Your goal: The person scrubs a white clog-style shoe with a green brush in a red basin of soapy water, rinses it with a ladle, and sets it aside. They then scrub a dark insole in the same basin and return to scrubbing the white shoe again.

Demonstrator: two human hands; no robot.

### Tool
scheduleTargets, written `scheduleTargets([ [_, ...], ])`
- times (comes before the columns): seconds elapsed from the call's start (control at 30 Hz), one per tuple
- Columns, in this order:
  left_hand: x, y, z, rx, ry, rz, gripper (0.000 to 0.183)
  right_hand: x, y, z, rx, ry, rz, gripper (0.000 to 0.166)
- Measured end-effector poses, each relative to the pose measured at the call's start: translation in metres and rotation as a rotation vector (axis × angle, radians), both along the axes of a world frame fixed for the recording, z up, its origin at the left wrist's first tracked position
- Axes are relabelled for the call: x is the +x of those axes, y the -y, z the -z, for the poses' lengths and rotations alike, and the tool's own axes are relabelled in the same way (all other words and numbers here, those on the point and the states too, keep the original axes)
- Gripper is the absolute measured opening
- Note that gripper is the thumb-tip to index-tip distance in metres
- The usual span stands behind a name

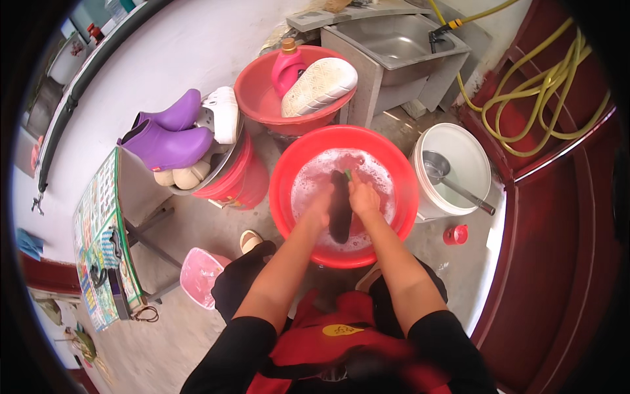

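Note:
A dark, elongated item, perhaps a shoe or its sole (340,207), is held upright over a red plastic basin (344,259) of sudsy water (307,180). My left hand (318,204) is at its left side, blurred, so its grip is hard to make out. My right hand (363,196) is closed around a small green thing, perhaps a brush handle (348,175), against the item's upper right edge. What the green thing ends in is hidden behind the hand and the dark item.
Purple boots (170,145) and a white clog (225,115) lie on a bucket at left. Behind stands a red basin (256,106) with a detergent bottle (287,69) and white shoe (320,87). At right are a white bucket (472,162) with a ladle (436,166) and a red cup (456,235).

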State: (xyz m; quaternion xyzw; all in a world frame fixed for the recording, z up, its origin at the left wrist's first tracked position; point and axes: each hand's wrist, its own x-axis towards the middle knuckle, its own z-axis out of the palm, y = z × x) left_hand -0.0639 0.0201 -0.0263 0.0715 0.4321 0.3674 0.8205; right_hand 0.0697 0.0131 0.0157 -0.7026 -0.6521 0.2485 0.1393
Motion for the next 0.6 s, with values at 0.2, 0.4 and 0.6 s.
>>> scheduleTargets([
  [0.2, -0.013, -0.013, 0.030, -0.101, 0.137, -0.044, 0.058, -0.010, 0.018, -0.020, -0.096, -0.036, -0.177, 0.045],
  [0.4, 0.008, -0.006, 0.012, -0.014, 0.022, 0.049, 0.063, 0.003, -0.009, -0.011, -0.036, 0.026, -0.094, 0.043],
  [0.6, 0.006, -0.001, -0.007, 0.015, 0.101, 0.287, 0.082, 0.020, -0.015, -0.035, -0.081, 0.051, -0.084, 0.044],
])
